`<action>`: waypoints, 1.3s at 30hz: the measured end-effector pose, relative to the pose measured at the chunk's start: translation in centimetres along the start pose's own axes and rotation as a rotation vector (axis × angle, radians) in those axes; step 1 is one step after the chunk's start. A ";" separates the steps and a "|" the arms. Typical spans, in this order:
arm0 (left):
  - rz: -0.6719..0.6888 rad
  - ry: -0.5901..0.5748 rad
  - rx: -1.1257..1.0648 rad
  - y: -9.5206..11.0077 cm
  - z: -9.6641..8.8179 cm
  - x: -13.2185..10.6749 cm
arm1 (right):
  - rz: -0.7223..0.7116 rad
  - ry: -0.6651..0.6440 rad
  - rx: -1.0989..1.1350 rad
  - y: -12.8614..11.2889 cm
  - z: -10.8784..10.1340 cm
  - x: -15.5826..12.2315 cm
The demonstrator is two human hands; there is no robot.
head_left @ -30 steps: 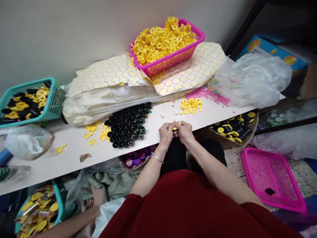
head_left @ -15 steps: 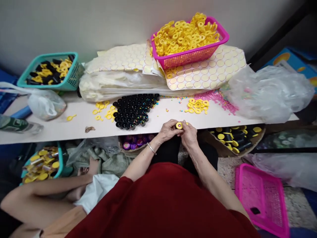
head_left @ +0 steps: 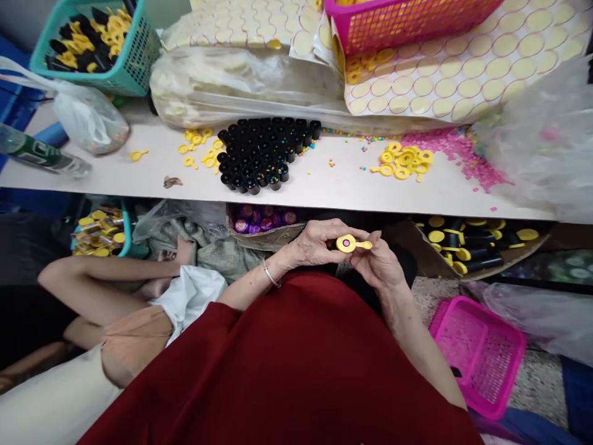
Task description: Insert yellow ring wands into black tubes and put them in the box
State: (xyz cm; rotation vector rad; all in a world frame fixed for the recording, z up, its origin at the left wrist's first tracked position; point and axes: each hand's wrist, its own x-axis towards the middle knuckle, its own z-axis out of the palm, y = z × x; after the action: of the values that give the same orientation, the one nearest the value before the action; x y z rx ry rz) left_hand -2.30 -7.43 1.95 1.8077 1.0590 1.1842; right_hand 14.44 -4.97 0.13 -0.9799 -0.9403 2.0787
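Note:
Both my hands meet below the white table's front edge (head_left: pixel 352 204), over my lap. Between them is a small yellow ring piece (head_left: pixel 349 243) with a short handle and a pink dot in its hole. My left hand (head_left: pixel 319 242) pinches its round end, fingers curled. My right hand (head_left: pixel 377 264) pinches the handle end. On the table stands a cluster of black tubes (head_left: pixel 264 151) holding coloured beads. A small heap of yellow rings (head_left: pixel 404 162) lies to its right beside spilled pink beads (head_left: pixel 467 157).
A teal basket (head_left: pixel 125 62) of black and yellow parts sits far left, a pink basket (head_left: pixel 407 25) on dotted sticker sheets (head_left: pixel 463 80) at the back. Under the table are a box of capped tubes (head_left: pixel 467 247), purple lids (head_left: pixel 264 219) and a pink tray (head_left: pixel 482 352). Another person sits at left (head_left: pixel 115 290).
The view tilted down and closer. My hands dropped from the table edge toward my lap, and the yellow ring piece now shows flat between them with its handle pointing right.

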 end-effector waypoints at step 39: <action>0.072 -0.147 0.202 -0.9 2.3 -3.9 | 0.123 -0.102 0.047 2.9 0.5 -2.0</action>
State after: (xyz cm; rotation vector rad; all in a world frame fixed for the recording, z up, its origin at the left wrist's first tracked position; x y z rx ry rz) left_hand -1.27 -10.86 -0.88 2.0703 1.0675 0.9973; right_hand 14.37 -8.27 -1.26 -0.9361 -0.8969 2.2620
